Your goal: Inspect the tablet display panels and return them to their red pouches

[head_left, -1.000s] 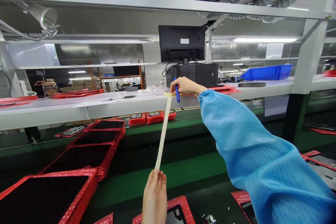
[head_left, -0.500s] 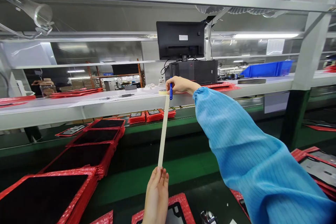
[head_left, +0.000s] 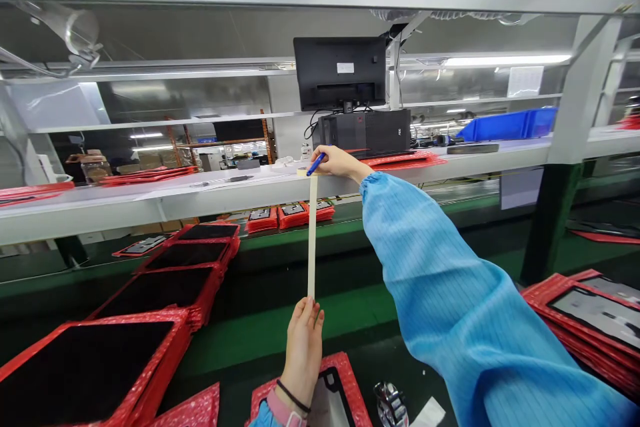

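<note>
A pale yellow strip of tape (head_left: pixel 313 233) stretches taut, nearly upright, between my two hands. Its lower end is pinched in the fingertips of my left hand (head_left: pixel 305 340), which is closed. At the shelf edge my right hand (head_left: pixel 337 161), in a light blue sleeve, is closed on a blue pen (head_left: pixel 316 163) held at a slant. Just by those fingers, on the white shelf (head_left: pixel 240 197), lies the tape roll (head_left: pixel 302 173); whether the fingers also press on it I cannot tell. Below my left hand is a panel in red wrap (head_left: pixel 350 383).
Black panels in red bubble wrap (head_left: pixel 95 360) line the left side. More wrapped panels (head_left: pixel 595 320) are piled at the right. A monitor (head_left: pixel 341 73) and a blue bin (head_left: pixel 510 125) stand on the shelf. A shiny metal object (head_left: pixel 391 403) lies near my left hand.
My left hand has risen a little with the tape end, and its wristbands now show. The pen in my right hand has tilted from upright to slanted. The view has shifted slightly.
</note>
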`<action>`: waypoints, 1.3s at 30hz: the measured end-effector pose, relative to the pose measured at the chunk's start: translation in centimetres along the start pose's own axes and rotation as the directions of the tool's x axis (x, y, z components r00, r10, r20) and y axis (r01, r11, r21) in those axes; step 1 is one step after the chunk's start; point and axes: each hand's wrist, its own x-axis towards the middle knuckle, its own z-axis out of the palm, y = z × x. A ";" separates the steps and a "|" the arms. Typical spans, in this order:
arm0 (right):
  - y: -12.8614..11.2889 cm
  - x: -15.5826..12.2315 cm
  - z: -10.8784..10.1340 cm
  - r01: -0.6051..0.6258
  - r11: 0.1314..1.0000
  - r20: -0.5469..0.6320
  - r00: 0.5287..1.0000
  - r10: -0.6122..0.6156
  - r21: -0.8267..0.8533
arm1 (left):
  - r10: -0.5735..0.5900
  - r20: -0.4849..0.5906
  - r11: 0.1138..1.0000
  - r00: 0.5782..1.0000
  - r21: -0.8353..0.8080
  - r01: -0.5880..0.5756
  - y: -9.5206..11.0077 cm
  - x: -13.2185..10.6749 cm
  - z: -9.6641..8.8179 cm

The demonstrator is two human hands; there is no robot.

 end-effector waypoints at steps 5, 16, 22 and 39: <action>0.3 0.1 0.5 0.035 0.998 -0.169 0.985 -0.027 0.045 | 0.080 0.027 0.996 0.996 0.033 -0.081 -0.1 0.1 0.1; -1.5 -11.1 2.7 0.457 0.885 -0.200 0.878 -0.435 0.084 | 0.148 0.049 0.943 0.988 0.295 -0.156 1.6 1.1 -2.0; -0.2 -13.9 3.7 0.506 0.860 -0.044 0.862 -0.504 0.065 | 0.201 0.166 0.881 0.965 0.401 -0.252 5.4 3.8 0.0; -3.0 -15.3 11.0 0.608 0.765 0.464 0.752 -0.468 -0.213 | 0.071 0.428 0.751 0.901 0.572 -0.331 5.5 1.1 0.5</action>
